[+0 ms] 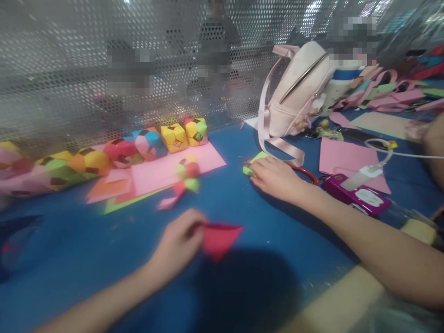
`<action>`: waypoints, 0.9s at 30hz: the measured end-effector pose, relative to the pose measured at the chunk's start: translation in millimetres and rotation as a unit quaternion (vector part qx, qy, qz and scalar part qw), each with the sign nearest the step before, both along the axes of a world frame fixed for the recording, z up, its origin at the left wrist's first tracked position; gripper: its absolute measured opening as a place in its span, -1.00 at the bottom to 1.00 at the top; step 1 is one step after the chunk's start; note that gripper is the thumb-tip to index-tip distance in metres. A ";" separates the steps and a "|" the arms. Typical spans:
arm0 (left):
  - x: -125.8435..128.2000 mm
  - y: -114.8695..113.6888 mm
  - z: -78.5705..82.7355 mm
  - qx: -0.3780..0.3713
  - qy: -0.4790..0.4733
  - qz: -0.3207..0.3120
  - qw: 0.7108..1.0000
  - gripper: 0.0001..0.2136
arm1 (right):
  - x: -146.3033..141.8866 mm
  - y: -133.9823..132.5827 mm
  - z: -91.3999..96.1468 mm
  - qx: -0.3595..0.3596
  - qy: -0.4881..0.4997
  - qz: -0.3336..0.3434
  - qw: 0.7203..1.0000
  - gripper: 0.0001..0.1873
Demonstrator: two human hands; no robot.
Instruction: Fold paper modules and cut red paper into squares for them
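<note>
My left hand (178, 243) is closed on a folded red paper piece (219, 239), pinching its left edge just above the blue table (86, 249). My right hand (274, 178) reaches forward and rests with curled fingers on a small green folded paper piece (252, 163) lying on the table. Between the hands, further back, stands a partly assembled multicoloured paper model (185, 178) on a pink sheet (166, 171).
A row of coloured paper polyhedra (138, 145) lines the perforated metal wall (69, 69). A pale pink backpack (298, 92), red-handled scissors (305, 173), a purple case (357, 196), a white cable and pink sheets (343, 157) lie to the right. Another person's arm (435, 148) shows at the right edge.
</note>
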State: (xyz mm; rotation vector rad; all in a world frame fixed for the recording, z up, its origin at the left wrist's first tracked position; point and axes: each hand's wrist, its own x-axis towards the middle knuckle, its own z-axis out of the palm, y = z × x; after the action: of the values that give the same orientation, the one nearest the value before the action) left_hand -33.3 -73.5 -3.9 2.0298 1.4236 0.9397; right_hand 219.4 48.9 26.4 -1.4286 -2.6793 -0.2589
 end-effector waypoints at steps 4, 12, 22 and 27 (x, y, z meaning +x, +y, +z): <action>-0.4 0.5 -1.6 -0.024 -0.010 0.014 1.000 -0.85 | 4.0 9.4 -6.5 0.004 -0.042 -0.019 0.999 -0.74; 3.5 -0.5 2.8 -0.057 -0.048 0.051 0.996 -0.86 | -23.8 -34.3 4.2 -0.239 0.281 0.148 0.918 -0.68; -9.2 7.2 32.8 0.095 0.054 0.041 0.993 -0.86 | -48.5 -58.4 -22.3 -0.297 0.364 0.141 0.871 -0.88; -37.4 74.8 64.9 0.148 0.165 0.053 0.974 -0.67 | -48.6 -55.8 -29.9 -0.248 0.388 0.203 0.864 -0.85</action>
State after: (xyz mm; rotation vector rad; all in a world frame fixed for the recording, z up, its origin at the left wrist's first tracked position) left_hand -70.8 1.3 61.1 2.4424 1.6599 0.9357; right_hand 170.8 -6.9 -3.5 -0.7249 -2.2952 0.8982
